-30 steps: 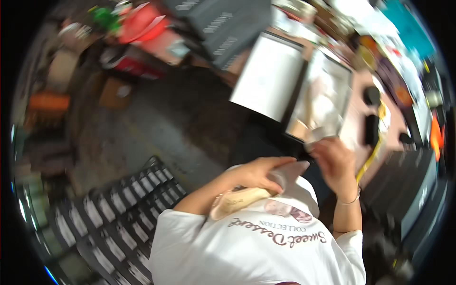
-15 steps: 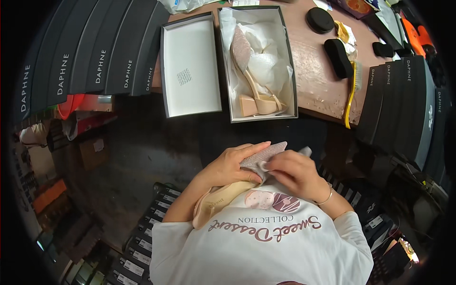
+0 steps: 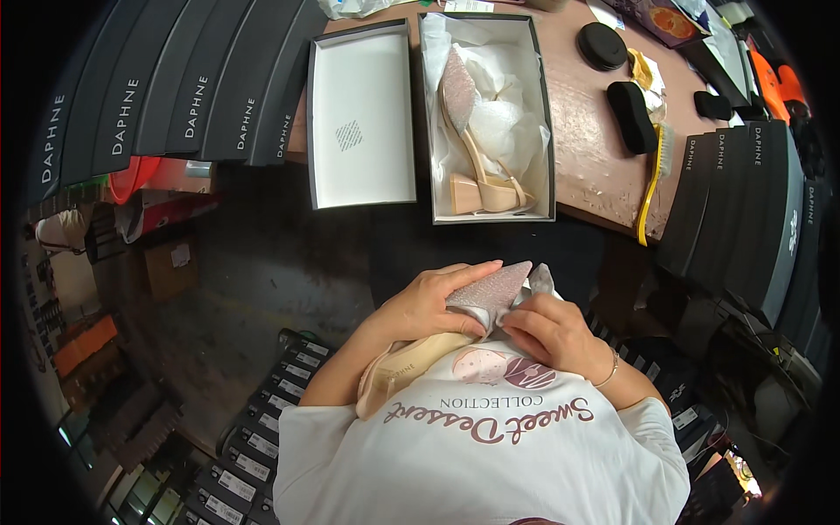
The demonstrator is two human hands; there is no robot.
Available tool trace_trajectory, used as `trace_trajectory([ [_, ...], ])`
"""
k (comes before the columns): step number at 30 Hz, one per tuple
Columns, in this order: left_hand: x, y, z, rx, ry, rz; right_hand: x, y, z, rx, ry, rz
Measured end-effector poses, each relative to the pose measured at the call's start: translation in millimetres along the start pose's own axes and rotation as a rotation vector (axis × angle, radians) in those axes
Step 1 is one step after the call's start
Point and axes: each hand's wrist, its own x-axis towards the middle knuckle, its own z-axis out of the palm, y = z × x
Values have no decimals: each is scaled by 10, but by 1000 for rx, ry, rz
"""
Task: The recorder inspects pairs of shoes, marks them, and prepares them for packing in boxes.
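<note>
A pointed shoe point(image 3: 495, 287) with a glittery pink toe and a beige insole lies across my front, toe to the upper right. My left hand point(image 3: 426, 304) is wrapped round its middle, thumb over the opening. Pinched in my right hand point(image 3: 556, 332) is a pale grey cloth point(image 3: 542, 280), one end sticking up beside the toe and another part at the shoe's edge. Ahead on the table, an open dark shoebox point(image 3: 550, 188) holds the matching block-heeled shoe point(image 3: 472, 162) on white tissue paper point(image 3: 497, 122). Its white-lined lid point(image 3: 363, 166) lies left of it.
Stacked dark shoeboxes flank the table at left point(image 3: 175, 96) and right point(image 3: 744, 201). On the brown tabletop point(image 3: 577, 114) are a yellow-handled brush point(image 3: 652, 188), a black sponge-like pad point(image 3: 631, 118) and a round black tin point(image 3: 602, 46). More boxes point(image 3: 262, 429) stand low at my left.
My right hand has shifted slightly right and down along the shoe with the cloth, baring more of the toe. The left hand keeps its hold. The view has shifted a little.
</note>
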Motion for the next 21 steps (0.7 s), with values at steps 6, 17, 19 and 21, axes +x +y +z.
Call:
trace_trajectory([
  [6,13,7,35,11,1,7,106,-5,81,-66,-5,-52],
  [17,-20,51,49,7,-31,-19,104,-38,34,-57,-41,-53],
  [19,-15,45,43,36,9,24,-7,-36,-26,-43,-90,-3],
  [21,-8,36,26,51,21,48,-87,-15,-27,-15,-90,13],
])
